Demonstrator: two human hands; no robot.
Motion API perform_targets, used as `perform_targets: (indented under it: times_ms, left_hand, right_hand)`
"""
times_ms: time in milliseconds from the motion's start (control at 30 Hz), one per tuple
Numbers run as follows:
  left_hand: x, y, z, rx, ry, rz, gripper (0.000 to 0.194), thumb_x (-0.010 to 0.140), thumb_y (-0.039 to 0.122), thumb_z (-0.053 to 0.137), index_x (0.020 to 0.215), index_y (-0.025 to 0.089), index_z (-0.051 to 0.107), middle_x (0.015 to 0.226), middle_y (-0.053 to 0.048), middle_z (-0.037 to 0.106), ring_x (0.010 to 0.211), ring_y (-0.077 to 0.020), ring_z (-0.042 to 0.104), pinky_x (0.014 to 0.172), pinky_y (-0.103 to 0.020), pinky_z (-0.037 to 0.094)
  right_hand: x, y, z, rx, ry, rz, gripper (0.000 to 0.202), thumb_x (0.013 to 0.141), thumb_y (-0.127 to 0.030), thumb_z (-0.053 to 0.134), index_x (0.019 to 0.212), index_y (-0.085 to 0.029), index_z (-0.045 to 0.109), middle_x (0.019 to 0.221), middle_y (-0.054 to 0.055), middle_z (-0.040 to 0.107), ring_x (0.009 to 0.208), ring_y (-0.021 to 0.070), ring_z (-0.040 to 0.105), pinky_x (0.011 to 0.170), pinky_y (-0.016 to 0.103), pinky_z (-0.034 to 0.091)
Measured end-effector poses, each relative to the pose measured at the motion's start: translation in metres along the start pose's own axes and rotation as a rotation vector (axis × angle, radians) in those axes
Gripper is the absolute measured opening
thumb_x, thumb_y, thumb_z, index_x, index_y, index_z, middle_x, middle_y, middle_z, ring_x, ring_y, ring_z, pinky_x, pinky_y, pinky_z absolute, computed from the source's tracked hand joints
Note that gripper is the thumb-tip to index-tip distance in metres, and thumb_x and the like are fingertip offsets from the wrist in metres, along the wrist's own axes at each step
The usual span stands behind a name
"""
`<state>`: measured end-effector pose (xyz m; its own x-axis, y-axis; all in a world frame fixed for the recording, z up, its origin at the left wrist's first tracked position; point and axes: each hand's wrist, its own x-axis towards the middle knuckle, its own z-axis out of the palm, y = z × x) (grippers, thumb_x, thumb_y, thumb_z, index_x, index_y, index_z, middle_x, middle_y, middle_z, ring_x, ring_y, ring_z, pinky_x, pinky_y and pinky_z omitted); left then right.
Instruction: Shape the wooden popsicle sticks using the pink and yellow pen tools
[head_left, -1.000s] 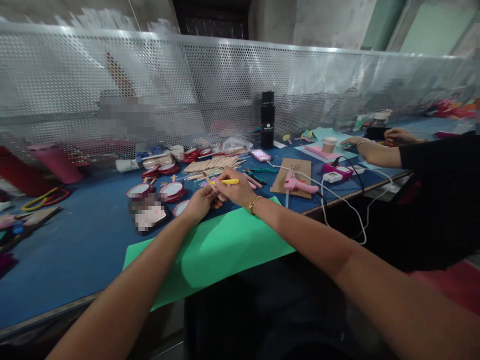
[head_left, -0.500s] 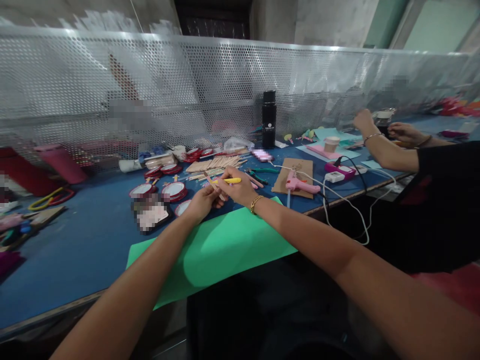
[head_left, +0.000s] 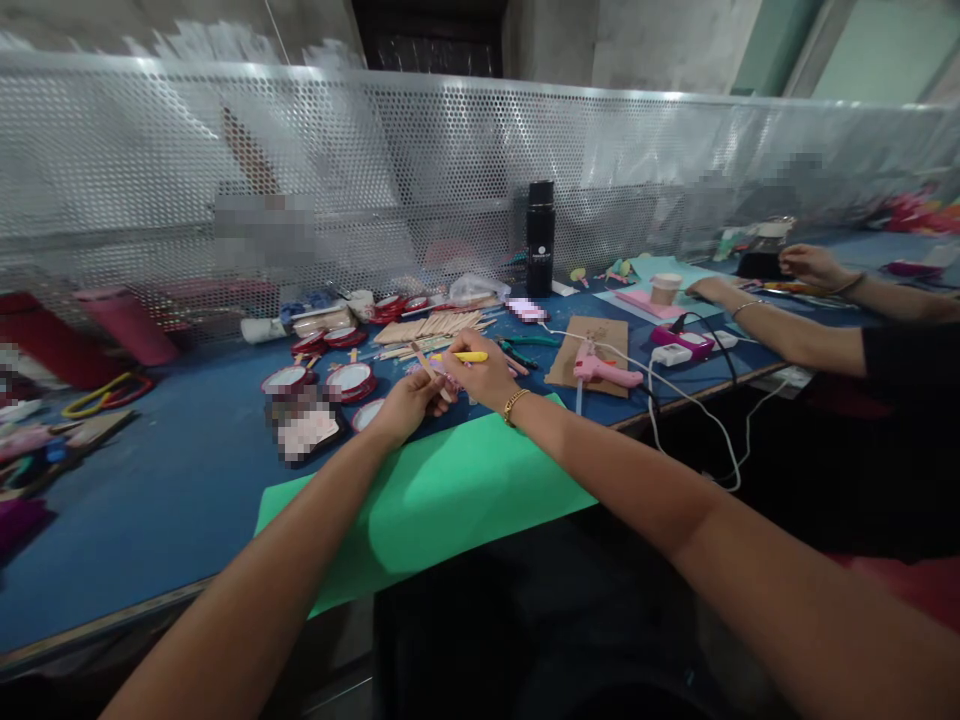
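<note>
Left hand: My fingers are pinching a flat wooden stick, squeezing close together.
Stick: It is poking up past my left fingertips and leaning away from me.
Right hand: My fingers are holding a yellow pen in a narrow grip, right by my left ones.
Pen: It is lying sideways in my right fingers, pointing at the stick. I can't tell if the tip is touching the wood.
Gold bracelet: It is going around my wrist, behind my right fingers.
Green sheet: It is lying under my arms, on my side of the fingers.
Red-rimmed rounds: They are sitting to the left of my left fingers.
Stick pile: It is lying just past my fingertips.
Pink glue gun: It is resting on cardboard, to the right of my right fingers.
Black bottle: It is standing up tall, well past my fingers and a bit to the right.
Paper cup: It is standing farther out to the right of my fingers, near another person's hand.
Metal screen: It is standing far past my fingers, behind the bottle.
</note>
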<state>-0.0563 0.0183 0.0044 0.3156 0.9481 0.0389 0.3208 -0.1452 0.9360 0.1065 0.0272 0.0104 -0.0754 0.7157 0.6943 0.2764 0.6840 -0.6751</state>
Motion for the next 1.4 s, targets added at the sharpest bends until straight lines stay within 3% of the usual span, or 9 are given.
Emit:
perform_targets:
  times_ms: [167,367,567,700,867,1033,1400]
  left_hand:
    - [-0.0003,0.0005,0.0002,0.008,-0.002,0.014,0.027,0.094,0.037,0.057,0.106,0.014,0.063,0.094,-0.004,0.067,0.074,-0.0139,0.065,0.066,-0.031,0.056]
    - [-0.0027,0.0031,0.0006,0.015,-0.002,0.038,0.026,0.095,0.038,0.056,0.096,0.013,0.064,0.082,-0.001,0.066,0.063,-0.0108,0.061,0.059,-0.027,0.053]
    - [-0.0018,0.0039,0.0008,0.024,-0.008,0.04,0.026,0.095,0.037,0.056,0.094,0.013,0.064,0.081,0.0,0.065,0.062,-0.0104,0.06,0.058,-0.026,0.053]
    - [-0.0005,0.0025,-0.0002,0.02,-0.006,0.027,0.026,0.095,0.038,0.056,0.095,0.013,0.064,0.082,-0.001,0.065,0.063,-0.0107,0.061,0.059,-0.027,0.053]
    - [0.0002,0.0006,-0.0005,0.007,0.005,-0.004,0.027,0.095,0.037,0.056,0.105,0.014,0.063,0.093,-0.004,0.067,0.073,-0.0136,0.064,0.065,-0.03,0.056]
    - [-0.0009,0.002,-0.0001,-0.001,-0.002,-0.027,0.029,0.094,0.036,0.058,0.114,0.015,0.062,0.107,-0.007,0.067,0.087,-0.0179,0.066,0.075,-0.037,0.057]
    - [-0.0006,0.002,0.0023,-0.022,-0.007,-0.05,0.032,0.093,0.035,0.059,0.119,0.016,0.06,0.116,-0.009,0.065,0.096,-0.0207,0.066,0.081,-0.041,0.057]
  right_hand:
    - [-0.0012,0.0011,0.0023,0.018,-0.041,-0.005,0.014,0.085,-0.03,0.056,0.076,-0.024,0.048,0.061,-0.007,0.055,0.057,0.0131,0.054,0.059,0.025,0.043]
    - [0.0005,-0.0005,-0.0006,0.015,0.004,0.011,0.016,0.084,-0.028,0.056,0.072,-0.024,0.045,0.063,-0.006,0.055,0.062,0.0141,0.055,0.063,0.026,0.044]
    - [-0.0021,-0.0061,0.0005,0.062,-0.07,0.014,0.014,0.087,-0.032,0.053,0.078,-0.024,0.047,0.056,-0.008,0.055,0.051,0.0126,0.055,0.053,0.024,0.043]
    - [-0.0002,-0.0031,0.0006,0.042,-0.046,0.014,0.014,0.085,-0.031,0.055,0.075,-0.024,0.047,0.057,-0.007,0.055,0.057,0.0137,0.056,0.058,0.025,0.043]
    - [0.0022,0.0008,0.001,0.024,0.012,0.011,0.016,0.083,-0.03,0.056,0.073,-0.023,0.046,0.065,-0.005,0.057,0.067,0.0149,0.055,0.066,0.027,0.043]
    - [0.0,-0.0008,0.0024,0.066,-0.007,0.011,0.014,0.083,-0.03,0.055,0.074,-0.023,0.047,0.062,-0.006,0.054,0.06,0.0137,0.054,0.06,0.026,0.042]
    - [-0.0004,-0.0047,0.0021,0.126,-0.019,0.025,0.012,0.083,-0.029,0.053,0.074,-0.023,0.048,0.059,-0.006,0.053,0.054,0.0125,0.053,0.054,0.024,0.042]
